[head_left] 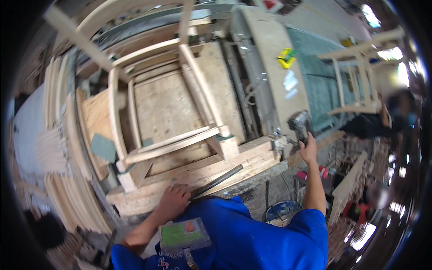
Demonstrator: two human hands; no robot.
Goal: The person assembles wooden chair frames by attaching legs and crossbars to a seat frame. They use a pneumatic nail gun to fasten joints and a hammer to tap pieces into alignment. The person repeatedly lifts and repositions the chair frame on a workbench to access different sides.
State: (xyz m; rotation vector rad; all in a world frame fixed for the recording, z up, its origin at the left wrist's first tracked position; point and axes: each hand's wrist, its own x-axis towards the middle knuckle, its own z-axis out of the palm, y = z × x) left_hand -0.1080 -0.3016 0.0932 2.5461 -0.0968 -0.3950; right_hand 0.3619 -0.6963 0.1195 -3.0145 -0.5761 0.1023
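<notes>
A pale wooden chair frame (169, 143) stands on the bench, its corners on wooden blocks with green pads. Along the bench's front runs a thick wooden beam (193, 173). My left hand (174, 201) is at the beam's near side, fingers curled at the near end of a dark bar (220, 179); the grip is partly hidden. To the right, my right hand (308, 149) is closed round the handle of a dark grey hand-held tool (299, 122), held at the bench's right end. Its exact kind is blurred.
Stacked pale wooden strips (72, 202) lie at the left. A yellow-green box (286, 58) and white slips (290, 83) sit on the board at the back right. A blue bucket (282, 210) stands below. At far right, a person (382, 121) is near another chair frame (355, 74).
</notes>
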